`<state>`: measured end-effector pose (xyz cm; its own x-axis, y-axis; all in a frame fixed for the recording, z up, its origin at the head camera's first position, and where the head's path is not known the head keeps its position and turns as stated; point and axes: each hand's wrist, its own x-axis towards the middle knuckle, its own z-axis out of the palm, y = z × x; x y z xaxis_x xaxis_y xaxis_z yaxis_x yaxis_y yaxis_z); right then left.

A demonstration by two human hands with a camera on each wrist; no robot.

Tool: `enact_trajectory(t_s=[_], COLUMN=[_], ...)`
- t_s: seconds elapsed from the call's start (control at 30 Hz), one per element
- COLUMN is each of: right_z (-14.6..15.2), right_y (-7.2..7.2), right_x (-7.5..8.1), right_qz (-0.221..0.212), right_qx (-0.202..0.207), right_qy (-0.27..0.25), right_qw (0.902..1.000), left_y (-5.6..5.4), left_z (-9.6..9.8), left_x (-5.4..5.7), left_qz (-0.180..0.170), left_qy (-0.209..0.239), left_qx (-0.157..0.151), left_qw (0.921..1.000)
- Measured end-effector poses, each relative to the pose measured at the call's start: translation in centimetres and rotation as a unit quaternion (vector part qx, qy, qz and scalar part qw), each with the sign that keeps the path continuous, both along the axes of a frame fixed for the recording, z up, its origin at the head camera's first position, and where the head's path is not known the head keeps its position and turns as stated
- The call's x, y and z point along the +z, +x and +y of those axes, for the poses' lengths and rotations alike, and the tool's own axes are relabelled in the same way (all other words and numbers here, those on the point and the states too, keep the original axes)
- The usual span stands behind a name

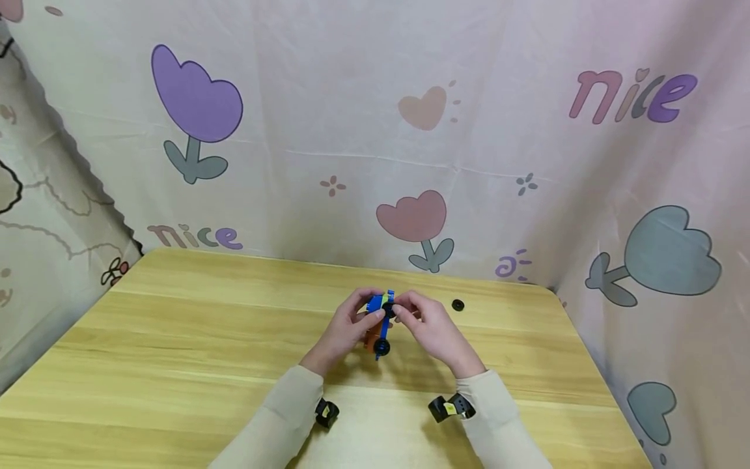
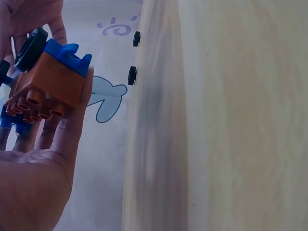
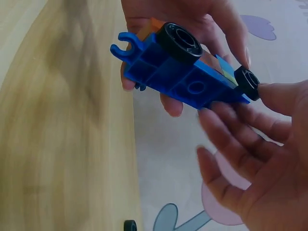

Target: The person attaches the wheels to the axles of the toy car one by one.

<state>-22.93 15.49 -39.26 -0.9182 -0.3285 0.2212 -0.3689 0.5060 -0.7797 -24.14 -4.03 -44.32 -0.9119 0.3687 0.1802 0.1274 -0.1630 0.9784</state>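
A toy car [image 3: 180, 79] with a blue underside and an orange block on top is held tilted over the table. My left hand [image 1: 349, 327] grips its body, the palm behind the orange block [image 2: 55, 79]. At one end a black wheel [image 3: 183, 42] sits on the car's side, beside a blue hook. My right hand [image 1: 432, 324] has its thumb on a second black wheel [image 3: 247, 83] at the other end, with the fingertips against the blue underside. The left thumb lies close to that same wheel in the head view.
Two loose black wheels [image 2: 132, 75] stand near the far table edge in the left wrist view; one loose wheel [image 1: 458, 305] shows right of the hands in the head view. A patterned curtain [image 1: 328, 98] hangs behind the wooden table [image 1: 193, 339].
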Motion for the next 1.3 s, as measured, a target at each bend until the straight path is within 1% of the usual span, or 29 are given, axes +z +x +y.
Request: enact_trajectory(t_s=[0.1, 0.2, 0.33, 0.4, 0.5, 0.63, 0.77, 1.0, 1.13, 1.3], right_z=[0.0, 0.0, -0.1, -0.2, -0.4, -0.7, -0.6, 0.0, 0.6, 1.1], right_y=[0.0, 0.0, 0.0, 0.0, 0.0, -0.1, 0.0, 0.1, 0.2, 0.2], right_x=[-0.1, -0.1, 0.0, 0.1, 0.0, -0.1, -0.1, -0.2, -0.4, -0.6], right_qz=[-0.004, -0.021, -0.030, -0.029, -0.036, -0.041, -0.032, -0.021, -0.010, -0.009], right_qx=[0.004, 0.007, -0.001, -0.007, -0.012, -0.009, -0.015, -0.013, -0.019, -0.021], right_qy=[-0.018, -0.042, -0.049, -0.047, -0.064, -0.091, -0.082, -0.054, -0.040, -0.030], right_qw=[0.9998, 0.9989, 0.9984, 0.9984, 0.9972, 0.9949, 0.9960, 0.9982, 0.9990, 0.9993], left_y=[0.0, -0.1, 0.0, -0.1, -0.1, 0.0, -0.1, 0.1, 0.1, 0.1], left_z=[0.1, 0.2, 0.2, 0.3, 0.3, 0.4, 0.4, -0.1, -0.5, -0.8], left_x=[0.1, 0.2, 0.3, 0.4, 0.4, 0.4, 0.3, 0.2, 0.3, 0.1], left_qz=[0.001, 0.002, 0.002, 0.004, 0.002, -0.004, -0.003, 0.000, 0.005, 0.004], left_qy=[0.000, -0.008, -0.019, -0.021, -0.019, -0.007, 0.004, 0.011, 0.022, 0.017], left_qx=[0.000, 0.010, 0.017, 0.015, 0.012, 0.004, -0.007, -0.002, -0.015, -0.018], left_qw=[1.0000, 0.9999, 0.9997, 0.9997, 0.9997, 1.0000, 1.0000, 0.9999, 0.9996, 0.9997])
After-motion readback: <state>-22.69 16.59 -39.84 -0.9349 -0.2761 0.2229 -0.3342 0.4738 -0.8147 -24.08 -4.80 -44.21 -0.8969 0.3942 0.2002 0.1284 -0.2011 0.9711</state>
